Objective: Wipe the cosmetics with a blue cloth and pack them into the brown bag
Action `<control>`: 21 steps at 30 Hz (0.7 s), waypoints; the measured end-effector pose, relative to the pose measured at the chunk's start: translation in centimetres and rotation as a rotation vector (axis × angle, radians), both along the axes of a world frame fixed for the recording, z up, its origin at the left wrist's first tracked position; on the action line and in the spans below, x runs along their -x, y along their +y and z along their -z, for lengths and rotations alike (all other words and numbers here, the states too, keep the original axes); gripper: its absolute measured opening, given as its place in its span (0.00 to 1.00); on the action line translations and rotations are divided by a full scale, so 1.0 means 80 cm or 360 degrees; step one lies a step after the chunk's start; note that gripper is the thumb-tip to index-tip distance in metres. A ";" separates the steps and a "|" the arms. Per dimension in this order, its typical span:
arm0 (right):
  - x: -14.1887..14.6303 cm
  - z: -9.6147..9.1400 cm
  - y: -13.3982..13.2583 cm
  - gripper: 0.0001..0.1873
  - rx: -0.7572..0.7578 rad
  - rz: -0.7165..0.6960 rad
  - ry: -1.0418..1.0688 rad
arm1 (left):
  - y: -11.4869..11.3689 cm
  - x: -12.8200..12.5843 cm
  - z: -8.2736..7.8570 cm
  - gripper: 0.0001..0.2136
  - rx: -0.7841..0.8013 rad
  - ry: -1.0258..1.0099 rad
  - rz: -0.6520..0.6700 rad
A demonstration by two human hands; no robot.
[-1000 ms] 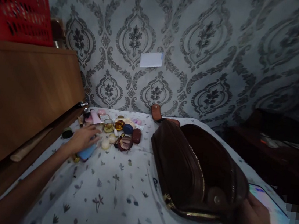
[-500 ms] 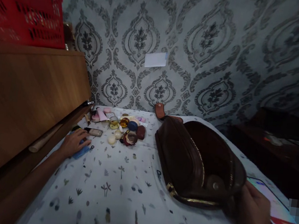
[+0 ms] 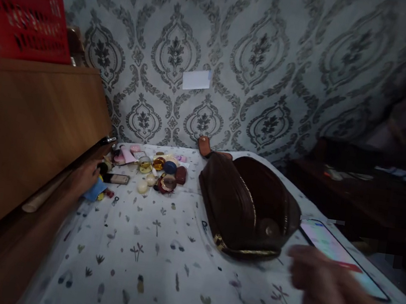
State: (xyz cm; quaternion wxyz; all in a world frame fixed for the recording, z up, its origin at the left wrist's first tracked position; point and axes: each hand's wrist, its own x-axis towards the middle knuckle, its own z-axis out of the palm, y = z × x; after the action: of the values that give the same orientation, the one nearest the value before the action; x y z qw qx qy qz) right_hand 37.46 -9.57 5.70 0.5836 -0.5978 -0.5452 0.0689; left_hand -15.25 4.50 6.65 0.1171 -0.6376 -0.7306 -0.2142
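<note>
Right hand (image 3: 333, 301) now off brown bag (image 3: 248, 203), fingers (image 3: 299, 261) near its front corner.

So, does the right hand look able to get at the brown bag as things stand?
Probably yes. The right hand, blurred, hangs just apart from the brown bag, with only bare printed cloth between them; the phone lies off to the side.
</note>
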 end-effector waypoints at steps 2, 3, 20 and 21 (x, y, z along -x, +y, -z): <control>0.050 -0.007 -0.001 0.10 -0.0287 -0.0726 -0.0409 | 0.000 -0.028 0.002 0.16 -0.0089 -0.0012 0.0105; 0.076 -0.009 0.007 0.11 -0.0268 -0.0948 -0.0476 | 0.001 -0.047 0.004 0.15 -0.0128 -0.0024 0.0173; 0.268 0.073 0.199 0.34 0.0544 -0.0639 -0.0221 | -0.027 -0.195 0.112 0.17 -0.0121 0.0057 0.1007; 0.267 0.077 0.202 0.32 0.0567 -0.0614 -0.0168 | -0.025 -0.194 0.112 0.17 -0.0096 0.0053 0.1013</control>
State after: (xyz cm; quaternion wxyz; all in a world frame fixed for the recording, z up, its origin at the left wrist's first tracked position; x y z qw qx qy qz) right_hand 16.07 6.57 -0.47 0.4161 -0.5790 -0.6579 0.2425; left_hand 0.30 2.51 -2.28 0.0750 -0.8339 -0.4857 -0.2510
